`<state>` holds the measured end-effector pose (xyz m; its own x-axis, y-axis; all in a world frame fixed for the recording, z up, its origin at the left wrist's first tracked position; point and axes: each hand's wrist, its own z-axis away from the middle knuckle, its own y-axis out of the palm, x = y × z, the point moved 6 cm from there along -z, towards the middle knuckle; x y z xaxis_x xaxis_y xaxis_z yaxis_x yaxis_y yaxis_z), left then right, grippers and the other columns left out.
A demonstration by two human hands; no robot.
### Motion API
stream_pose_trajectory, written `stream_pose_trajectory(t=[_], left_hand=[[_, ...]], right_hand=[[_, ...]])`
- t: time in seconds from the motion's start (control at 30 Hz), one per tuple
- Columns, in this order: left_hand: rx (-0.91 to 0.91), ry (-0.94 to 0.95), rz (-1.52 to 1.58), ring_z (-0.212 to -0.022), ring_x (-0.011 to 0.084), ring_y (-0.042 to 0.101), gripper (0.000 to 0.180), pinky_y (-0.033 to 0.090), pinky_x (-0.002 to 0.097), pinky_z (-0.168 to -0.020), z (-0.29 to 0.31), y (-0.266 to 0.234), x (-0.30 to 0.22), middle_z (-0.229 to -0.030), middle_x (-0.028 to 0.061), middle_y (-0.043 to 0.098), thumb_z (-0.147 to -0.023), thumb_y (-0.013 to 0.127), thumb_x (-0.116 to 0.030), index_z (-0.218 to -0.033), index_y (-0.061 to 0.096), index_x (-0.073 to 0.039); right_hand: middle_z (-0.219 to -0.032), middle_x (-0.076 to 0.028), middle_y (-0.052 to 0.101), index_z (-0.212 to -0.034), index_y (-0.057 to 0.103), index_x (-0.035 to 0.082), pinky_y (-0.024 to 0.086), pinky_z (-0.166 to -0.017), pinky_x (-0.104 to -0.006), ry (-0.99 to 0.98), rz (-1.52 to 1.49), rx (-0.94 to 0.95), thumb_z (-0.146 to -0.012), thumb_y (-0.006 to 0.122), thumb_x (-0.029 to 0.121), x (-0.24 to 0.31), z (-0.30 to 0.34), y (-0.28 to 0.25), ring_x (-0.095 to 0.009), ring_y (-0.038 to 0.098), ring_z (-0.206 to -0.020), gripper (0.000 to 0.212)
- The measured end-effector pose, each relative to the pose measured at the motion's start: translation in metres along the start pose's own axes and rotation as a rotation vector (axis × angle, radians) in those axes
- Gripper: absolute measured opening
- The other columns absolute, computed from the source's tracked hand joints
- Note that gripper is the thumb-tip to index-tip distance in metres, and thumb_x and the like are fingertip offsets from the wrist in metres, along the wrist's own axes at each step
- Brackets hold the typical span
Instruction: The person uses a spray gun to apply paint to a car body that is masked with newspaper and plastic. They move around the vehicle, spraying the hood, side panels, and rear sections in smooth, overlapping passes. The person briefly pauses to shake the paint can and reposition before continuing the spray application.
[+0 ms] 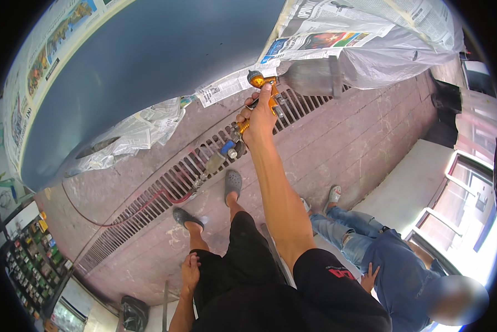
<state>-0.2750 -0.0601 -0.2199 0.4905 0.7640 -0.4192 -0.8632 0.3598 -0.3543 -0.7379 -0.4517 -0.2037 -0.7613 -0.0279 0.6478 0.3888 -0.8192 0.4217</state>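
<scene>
My right hand (261, 113) is closed around the handle of a gold spray gun (257, 80), its arm stretched out in front of me. A cloudy grey paint cup (312, 76) sticks out sideways to the right of the gun. Below the handle hangs an air fitting with a blue part (227, 146), and a red air hose (168, 198) runs from it. The gun's head is close to the lower edge of a smooth dark blue-grey body panel (149, 50). My left hand (190, 270) hangs beside my left thigh, fingers loosely extended, with nothing visible in it.
Newspaper (326, 41) and clear plastic sheeting (387, 66) mask the panel's surroundings. A long slotted floor grate (149, 202) crosses the reddish floor under the hose. Another person (395, 254) in jeans is close on my right. A black bag (134, 312) stands at lower left.
</scene>
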Motion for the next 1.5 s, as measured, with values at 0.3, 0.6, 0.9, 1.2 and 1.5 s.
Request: stream_pose_trajectory(t=[0.3,0.6,0.9,1.2,1.5], left_hand=[[-0.002,0.004,0.011,-0.089,0.0188,0.071,0.045,0.059,0.0347,-0.083,0.004,0.002,0.007,-0.110,0.0142,0.077,-0.118,0.051,-0.033,-0.136,0.069,0.004],[0.006,0.037,-0.012,-0.088,0.0198,0.071,0.047,0.058,0.0355,-0.084,-0.002,0.011,-0.005,-0.108,0.0152,0.077,-0.118,0.050,-0.035,-0.135,0.069,0.005],[0.005,0.039,0.005,-0.087,0.0163,0.070,0.047,0.059,0.0321,-0.082,-0.005,0.014,0.011,-0.108,0.0119,0.076,-0.118,0.052,-0.036,-0.135,0.070,0.004],[0.013,0.013,-0.065,-0.088,0.0216,0.074,0.046,0.060,0.0365,-0.085,0.002,0.012,0.003,-0.111,0.0185,0.079,-0.118,0.049,-0.034,-0.135,0.070,0.004],[-0.005,0.033,-0.046,-0.087,0.0228,0.076,0.045,0.061,0.0382,-0.084,-0.002,0.010,0.000,-0.106,0.0178,0.080,-0.118,0.049,-0.034,-0.134,0.070,0.003]], right_hand=[[-0.087,-0.003,0.053,-0.110,0.054,0.010,0.041,-0.049,-0.0303,-0.011,0.033,-0.060,-0.110,0.062,0.063,0.009,-0.007,0.001,-0.010,0.045,-0.054,0.055],[-0.085,-0.004,0.059,-0.115,0.056,0.010,0.038,-0.052,-0.0312,-0.039,-0.083,0.220,-0.111,0.060,0.063,0.088,0.095,0.054,-0.012,0.042,-0.052,0.054],[-0.092,-0.004,0.064,-0.113,0.058,0.013,0.038,-0.054,-0.0303,-0.085,-0.046,0.335,-0.111,0.057,0.067,0.065,0.080,0.026,-0.011,0.041,-0.053,0.054],[-0.096,-0.005,0.061,-0.114,0.056,0.010,0.038,-0.049,-0.0281,-0.188,0.063,-0.035,-0.115,0.061,0.053,0.023,0.041,-0.007,-0.008,0.044,-0.054,0.043],[-0.100,-0.007,0.066,-0.116,0.062,0.007,0.048,-0.059,-0.0323,0.156,-0.164,0.229,-0.110,0.067,0.033,-0.057,0.095,-0.051,-0.015,0.060,-0.068,0.027]])
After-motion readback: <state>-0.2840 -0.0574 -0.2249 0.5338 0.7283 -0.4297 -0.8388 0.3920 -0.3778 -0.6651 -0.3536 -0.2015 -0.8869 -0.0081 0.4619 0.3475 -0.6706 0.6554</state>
